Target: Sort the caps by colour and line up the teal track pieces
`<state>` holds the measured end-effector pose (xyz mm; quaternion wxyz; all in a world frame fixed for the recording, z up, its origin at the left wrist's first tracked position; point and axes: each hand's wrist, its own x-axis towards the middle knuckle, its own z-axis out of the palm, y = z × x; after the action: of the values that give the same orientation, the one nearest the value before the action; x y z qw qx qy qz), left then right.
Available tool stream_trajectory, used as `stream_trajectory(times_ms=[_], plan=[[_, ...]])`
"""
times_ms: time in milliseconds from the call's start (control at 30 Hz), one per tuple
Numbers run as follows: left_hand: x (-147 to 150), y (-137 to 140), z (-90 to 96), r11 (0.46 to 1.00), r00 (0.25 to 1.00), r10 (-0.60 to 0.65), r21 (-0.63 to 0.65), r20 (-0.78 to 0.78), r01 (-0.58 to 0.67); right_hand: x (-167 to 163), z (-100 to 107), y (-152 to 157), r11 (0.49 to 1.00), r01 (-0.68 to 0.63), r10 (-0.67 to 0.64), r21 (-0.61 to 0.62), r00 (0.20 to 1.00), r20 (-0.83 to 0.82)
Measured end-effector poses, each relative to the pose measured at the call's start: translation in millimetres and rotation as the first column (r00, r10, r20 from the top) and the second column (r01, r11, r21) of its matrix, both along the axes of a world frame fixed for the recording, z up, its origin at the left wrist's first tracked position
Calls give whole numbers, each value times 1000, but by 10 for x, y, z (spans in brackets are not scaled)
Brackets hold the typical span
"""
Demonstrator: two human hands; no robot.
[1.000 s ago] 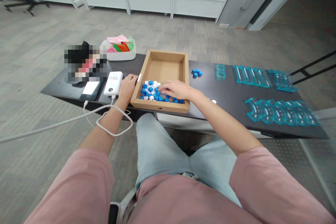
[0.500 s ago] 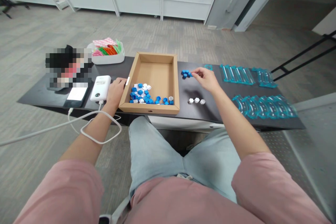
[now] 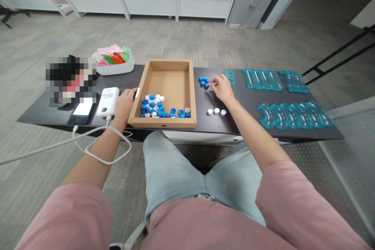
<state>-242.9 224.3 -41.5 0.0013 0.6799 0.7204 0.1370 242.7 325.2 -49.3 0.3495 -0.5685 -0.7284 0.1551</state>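
My left hand (image 3: 125, 103) lies on the table against the outer left wall of a shallow cardboard box (image 3: 193, 99), its fingers stretched forward and holding nothing visible. In the near part of the box are several blue and white hexagonal pieces (image 3: 152, 105). To the right of the box, my right hand (image 3: 221, 87) pinches at the edge of a small cluster of blue hexagonal pieces (image 3: 202, 79). Its fingertips are on the nearest blue piece (image 3: 206, 85). Closer to me, three white hexagonal pieces (image 3: 216, 111) sit in a row.
Clear teal plastic parts lie at the right: straight ones (image 3: 262, 79), curved ones (image 3: 294, 115) and a small one (image 3: 230, 77) behind my right hand. At the left are a white power bank (image 3: 108, 101) with a cable, a phone (image 3: 83, 110) and a white basket (image 3: 115, 69) of colourful strips.
My right hand has shifted slightly toward me, bringing the pinched blue piece to the near right side of the blue cluster. The left hand stays by the box. The view has shifted a little.
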Motion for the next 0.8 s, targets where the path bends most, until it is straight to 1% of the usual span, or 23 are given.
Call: stream_trajectory(times_ms=[67,100,167,200,233,300,333,400,433,500,567,633,700,800], plan=[[7,2,-5,1000,1000,3,2,-5,-3,-68,117,-56,999,-24,25,29,1000,-14],[8,5,-6,1000,1000,0,0,-7,0,-129,194,-102,997,-68,69,42,998,-15],[7,13,-7,1000,1000,-3,-9,-9,3,-318,369,-222,974,-222,222,49,975,8],[6,17,-7,1000,1000,-3,-12,-9,3,-444,459,-290,946,-322,321,38,947,33],[5,20,-7,1000,1000,-2,-13,-6,2,-585,543,-360,905,-425,423,18,904,68],[6,24,-13,1000,1000,0,-3,6,0,-893,673,-489,802,-597,594,-38,788,162],[7,25,-18,1000,1000,-1,6,14,1,-1046,711,-543,753,-655,652,-70,727,215],[13,23,-33,1000,1000,-9,30,29,8,-1321,730,-618,672,-725,727,-149,610,314],[17,22,-42,999,999,-14,39,34,13,-1434,714,-640,644,-740,750,-194,561,350],[25,20,-57,999,999,-20,47,39,18,-1595,653,-657,608,-744,780,-277,493,386],[30,20,-67,999,999,-20,47,39,18,-1672,589,-653,596,-736,792,-320,473,386],[30,21,-70,999,999,-22,48,42,20,-1677,558,-636,604,-734,789,-311,497,360],[27,22,-69,999,998,-27,47,49,25,-1618,578,-605,633,-728,770,-264,553,319],[21,25,-63,999,998,-30,34,57,28,-1419,701,-510,701,-696,710,-153,661,243]])
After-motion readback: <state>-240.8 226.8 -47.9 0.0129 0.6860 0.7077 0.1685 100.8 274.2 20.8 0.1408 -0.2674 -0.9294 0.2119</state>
